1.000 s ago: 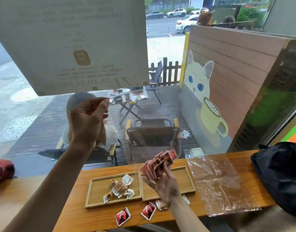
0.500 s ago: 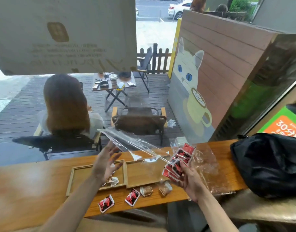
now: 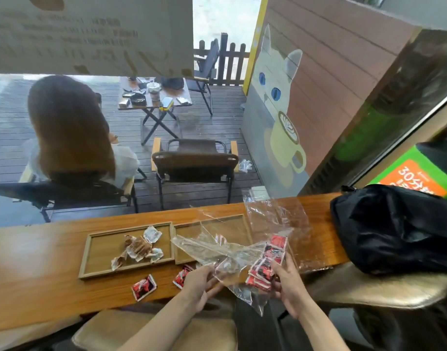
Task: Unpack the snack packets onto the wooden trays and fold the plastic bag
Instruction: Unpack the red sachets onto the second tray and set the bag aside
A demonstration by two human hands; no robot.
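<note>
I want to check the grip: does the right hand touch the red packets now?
Touching. The head view shows the right hand with fingers curled round the fanned stack of red packets.

On the long wooden counter (image 3: 40,269), 2 shallow rectangular wooden trays are sitting side by side and touching. The left wooden tray (image 3: 101,252) is holding a heap of pale crinkled snack packets (image 3: 141,247). The right wooden tray (image 3: 232,224) is lying partly under a clear plastic bag (image 3: 217,249). In front of the left tray, on the counter, 2 red snack packets (image 3: 144,287) are lying apart. Right of the right tray, a fan of red packets (image 3: 268,259) is sitting, with a second clear plastic sheet (image 3: 275,214) behind it. Further right, a black crumpled bag (image 3: 394,229) is resting on the counter's end.
</note>
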